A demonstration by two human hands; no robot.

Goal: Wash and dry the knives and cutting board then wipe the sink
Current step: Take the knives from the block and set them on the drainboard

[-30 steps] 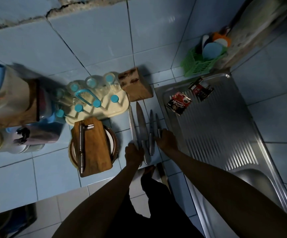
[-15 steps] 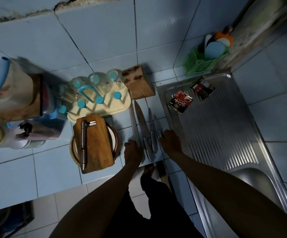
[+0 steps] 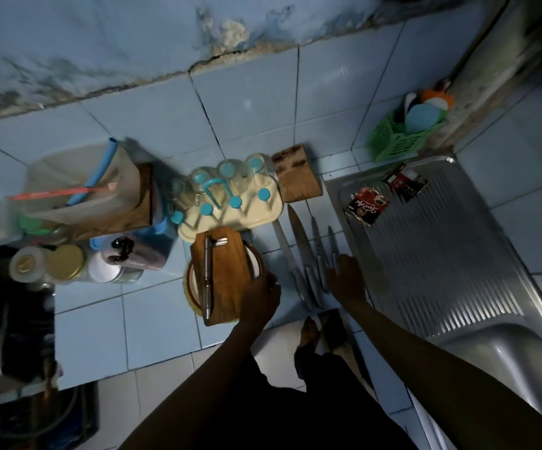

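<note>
Four knives (image 3: 308,258) lie side by side on the blue-tiled table (image 3: 152,319), blades pointing toward the wall, handles toward the person, just left of the steel sink (image 3: 457,254). The right hand (image 3: 345,280) rests flat beside the rightmost handle, fingers straight and spread, gripping nothing. The left hand (image 3: 259,297) sits at the right edge of the one wooden board (image 3: 222,274); its fingers curl down at that edge, but I cannot tell whether they actually grip it. The board lies on a round plate (image 3: 191,287), and a single long metal tool (image 3: 208,274) lies along the board's left side. Behind it stands a cream rack (image 3: 250,209) with upturned glasses and teal pegs, and next to that a second, smaller wooden block (image 3: 295,177) leans by the wall. Two dark sachets (image 3: 367,206) lie on the ribbed drainboard of the sink. One green basket (image 3: 399,141) holding a few coloured pieces sits in the far corner. To the left, jars and lidded containers (image 3: 65,264) crowd together. The person's one visible bare foot (image 3: 308,332) shows on the floor below.
</note>
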